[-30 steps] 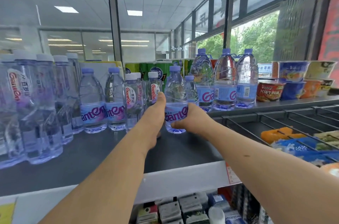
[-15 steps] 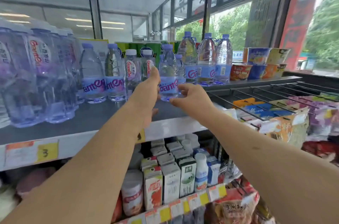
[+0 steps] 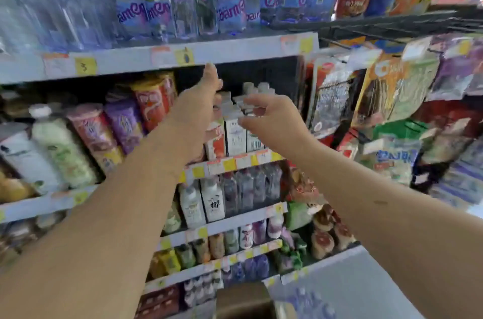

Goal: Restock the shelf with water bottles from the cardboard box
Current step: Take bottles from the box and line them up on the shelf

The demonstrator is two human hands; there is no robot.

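The view is blurred by motion. Several water bottles (image 3: 230, 5) with purple labels stand in a row on the top shelf (image 3: 235, 51). My left hand (image 3: 201, 107) hangs below the shelf's front edge, fingers straight and apart, holding nothing. My right hand (image 3: 271, 120) is beside it, fingers loosely curled and empty. Both hands are in front of the drink cartons one level down. The cardboard box (image 3: 243, 300) shows at the bottom middle, with bottles (image 3: 308, 303) to its right.
Lower shelves hold milk cartons (image 3: 235, 135), snack tubes (image 3: 122, 125) and small drink bottles (image 3: 211, 203). Hanging snack bags (image 3: 392, 88) fill the rack on the right. Instant noodle cups (image 3: 352, 2) stand at the top right. Grey floor (image 3: 360, 279) lies at the lower right.
Both hands have let go of the bottle on the top shelf and pulled back and down below the shelf edge. The camera has tilted down, bringing the lower shelves and the box into view.
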